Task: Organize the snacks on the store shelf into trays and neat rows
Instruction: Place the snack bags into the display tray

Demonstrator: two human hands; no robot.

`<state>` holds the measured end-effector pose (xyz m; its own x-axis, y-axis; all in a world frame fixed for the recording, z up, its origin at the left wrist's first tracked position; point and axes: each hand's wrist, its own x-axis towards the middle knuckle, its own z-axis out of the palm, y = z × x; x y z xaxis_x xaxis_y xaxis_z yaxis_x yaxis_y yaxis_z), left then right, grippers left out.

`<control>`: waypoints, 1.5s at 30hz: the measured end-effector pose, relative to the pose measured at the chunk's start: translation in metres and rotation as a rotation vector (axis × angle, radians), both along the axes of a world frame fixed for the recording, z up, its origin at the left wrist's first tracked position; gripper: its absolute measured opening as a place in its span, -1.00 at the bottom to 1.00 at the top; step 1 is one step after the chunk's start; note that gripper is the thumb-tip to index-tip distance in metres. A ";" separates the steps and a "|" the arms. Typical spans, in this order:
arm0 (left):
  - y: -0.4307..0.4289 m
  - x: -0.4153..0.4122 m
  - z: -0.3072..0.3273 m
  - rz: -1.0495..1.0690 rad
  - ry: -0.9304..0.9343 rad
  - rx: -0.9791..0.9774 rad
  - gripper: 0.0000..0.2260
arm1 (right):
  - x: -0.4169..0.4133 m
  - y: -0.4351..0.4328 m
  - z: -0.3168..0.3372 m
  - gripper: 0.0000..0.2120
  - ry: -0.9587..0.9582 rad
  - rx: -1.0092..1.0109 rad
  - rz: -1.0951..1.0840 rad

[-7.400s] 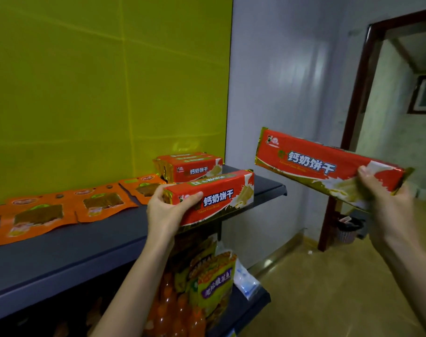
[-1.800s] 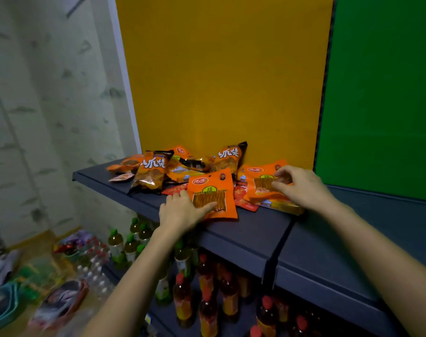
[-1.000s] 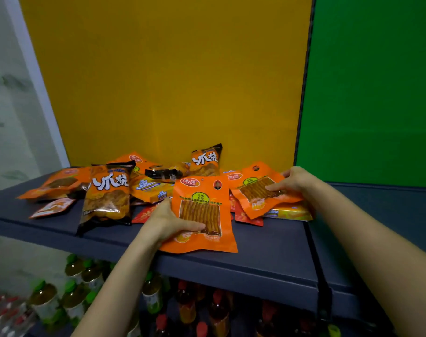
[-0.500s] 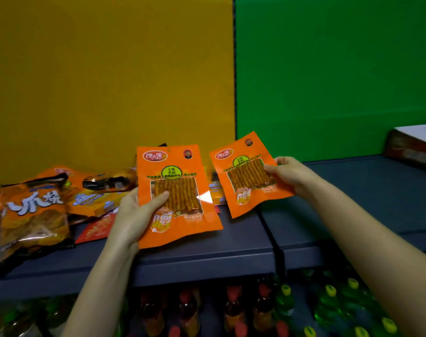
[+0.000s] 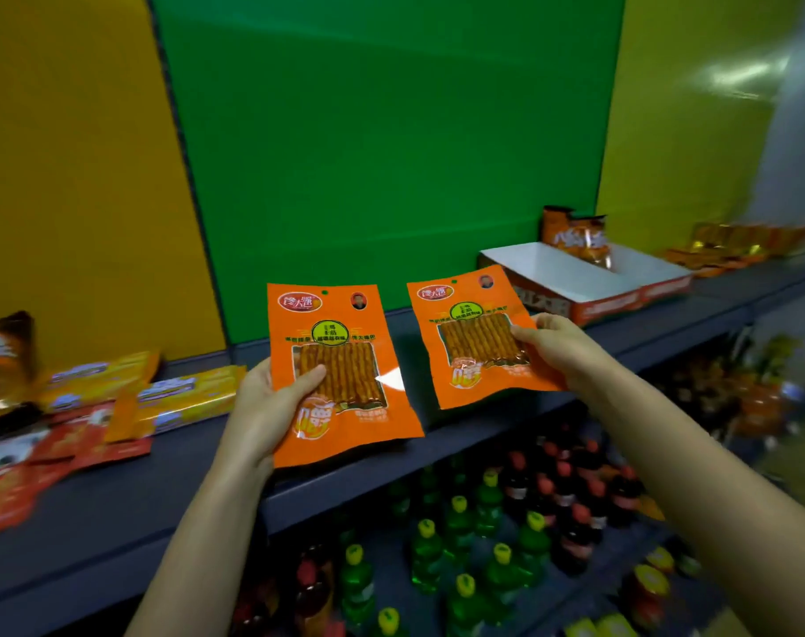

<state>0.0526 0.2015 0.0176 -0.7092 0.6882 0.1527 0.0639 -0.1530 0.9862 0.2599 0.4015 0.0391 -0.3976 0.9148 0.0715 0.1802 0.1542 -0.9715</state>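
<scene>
My left hand (image 5: pixel 272 402) grips a flat orange snack packet (image 5: pixel 341 342) by its left edge, held upright above the grey shelf (image 5: pixel 460 429). My right hand (image 5: pixel 557 349) grips a second, matching orange snack packet (image 5: pixel 469 328) by its right side, just to the right of the first. Both packets face me and hang in front of the green back panel. A white cardboard tray (image 5: pixel 575 273) with a red front sits on the shelf to the right, with one orange bag (image 5: pixel 575 234) standing in its back.
A loose heap of yellow, red and orange snack packs (image 5: pixel 92 406) lies on the shelf at the left. A row of orange packets (image 5: pixel 740 243) lies at the far right. Drink bottles (image 5: pixel 483 521) fill the shelf below.
Both hands lifted an orange packet from the heap and carried it rightwards. The view has swung right, so the white tray is now in sight.
</scene>
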 end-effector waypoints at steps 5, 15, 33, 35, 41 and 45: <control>0.066 0.069 -0.004 -0.067 0.019 -0.002 -0.92 | 0.080 0.045 0.003 -0.94 0.018 -0.004 -0.046; 0.189 0.193 -0.014 -0.134 -0.017 0.013 -0.89 | 0.210 0.165 -0.007 -0.84 0.048 -0.017 -0.138; 0.431 0.288 -0.004 -0.241 0.122 0.083 -0.83 | 0.309 0.377 -0.005 -0.90 0.013 0.004 -0.228; 0.459 0.296 -0.001 -0.248 0.143 0.072 -0.83 | 0.314 0.408 -0.003 -0.90 0.001 0.005 -0.237; 0.516 0.315 -0.002 -0.263 0.167 0.068 -0.84 | 0.328 0.479 -0.007 -0.91 0.024 -0.005 -0.227; 0.543 0.328 -0.006 -0.232 0.228 0.055 -0.84 | 0.336 0.517 -0.009 -0.92 0.030 0.000 -0.209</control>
